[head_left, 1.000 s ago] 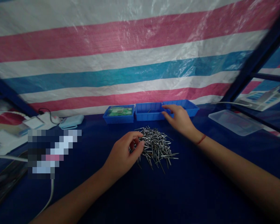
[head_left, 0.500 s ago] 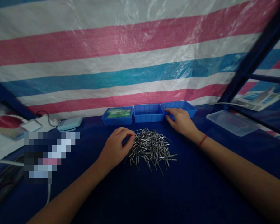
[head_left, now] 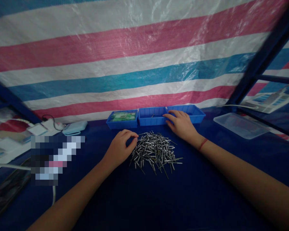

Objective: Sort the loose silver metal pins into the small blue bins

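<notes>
Centrally, one loose heap of metal pins (head_left: 156, 150) on a blue table (head_left: 144, 205). Left hand (head_left: 119, 147): at the heap's left edge, fingertips nearly together, any grip unclear. Right hand (head_left: 183, 126): beside the middle bin (head_left: 150, 121), fingers loosely parted.

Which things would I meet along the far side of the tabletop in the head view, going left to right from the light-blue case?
Light-blue case → blue bin with green packets → middle blue bin → right blue bin → clear plastic tray or lid.
</notes>
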Tool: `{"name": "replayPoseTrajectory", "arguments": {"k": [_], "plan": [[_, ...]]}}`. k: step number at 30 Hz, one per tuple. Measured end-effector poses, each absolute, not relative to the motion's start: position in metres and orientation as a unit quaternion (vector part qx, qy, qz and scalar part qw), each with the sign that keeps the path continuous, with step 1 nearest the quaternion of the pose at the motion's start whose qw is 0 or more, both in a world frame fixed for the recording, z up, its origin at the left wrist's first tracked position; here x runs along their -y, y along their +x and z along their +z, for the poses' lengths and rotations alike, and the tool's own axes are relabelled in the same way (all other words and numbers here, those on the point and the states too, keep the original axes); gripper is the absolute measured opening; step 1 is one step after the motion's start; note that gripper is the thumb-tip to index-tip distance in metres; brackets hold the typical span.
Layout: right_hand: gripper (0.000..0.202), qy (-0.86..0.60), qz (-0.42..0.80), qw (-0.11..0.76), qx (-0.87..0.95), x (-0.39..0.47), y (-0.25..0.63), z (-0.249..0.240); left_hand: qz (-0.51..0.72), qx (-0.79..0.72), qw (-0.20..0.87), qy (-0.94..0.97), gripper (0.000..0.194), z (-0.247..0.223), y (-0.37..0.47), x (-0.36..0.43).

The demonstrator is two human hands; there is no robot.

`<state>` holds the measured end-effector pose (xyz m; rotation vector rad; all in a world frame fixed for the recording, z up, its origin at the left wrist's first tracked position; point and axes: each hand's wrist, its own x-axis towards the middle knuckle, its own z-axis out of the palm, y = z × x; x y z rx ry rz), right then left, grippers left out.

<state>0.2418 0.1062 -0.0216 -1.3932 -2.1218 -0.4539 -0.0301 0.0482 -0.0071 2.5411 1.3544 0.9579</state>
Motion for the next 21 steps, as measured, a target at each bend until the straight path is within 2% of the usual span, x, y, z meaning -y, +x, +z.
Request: {"name": "replayPoseTrajectory", "arguments": {"k": [7, 14, 21], "plan": [[0.026, -0.525, -0.161, 0.296, 0.781, -0.110, 0.241, -0.026, 0.308, -0.459, -0.005, 0.833, 0.016, -0.010, -0.034, -0.056], [0.025, -0.517, -0.155, 0.311, 0.782, -0.107, 0.241, -0.028, 0.324, -0.531, -0.125, 0.773, 0.030, -0.013, -0.065, -0.092], [0.024, -0.507, -0.146, 0.320, 0.787, -0.110, 0.244, -0.029, 0.292, -0.530, -0.141, 0.783, 0.032, -0.023, -0.078, -0.107]]}}
